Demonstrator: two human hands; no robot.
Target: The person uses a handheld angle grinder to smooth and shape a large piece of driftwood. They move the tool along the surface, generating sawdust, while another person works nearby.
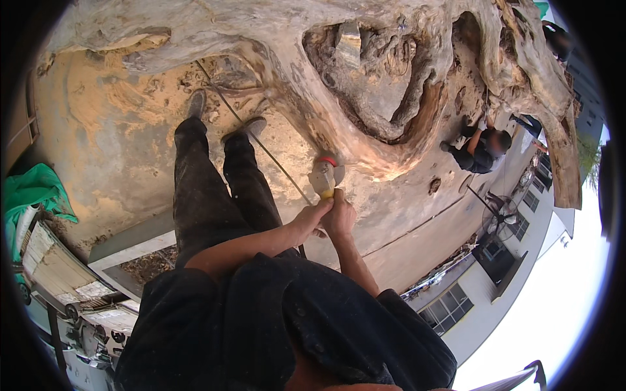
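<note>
Both my hands are closed around an angle grinder with a pale, dusty body (322, 182) and a red disc (326, 160) at its head. My left hand (309, 222) and my right hand (340, 216) meet at the tool's rear end, fingers wrapped. The disc is at the lower edge of a huge, twisted, pale wooden root (293, 85); I cannot tell whether it touches the wood. Curved branches of the root frame a large hollow to the right. A long dark cable (270, 158) runs across the ground toward my hands, passing close to my shoe (244, 129).
Another person (479, 146) crouches by the root's right end. A standing fan (499, 220) is beyond, beside a building with windows (447, 309). At left lie a green tarp (40, 189) and a concrete ledge (134, 244). Sawdust covers the floor (107, 137).
</note>
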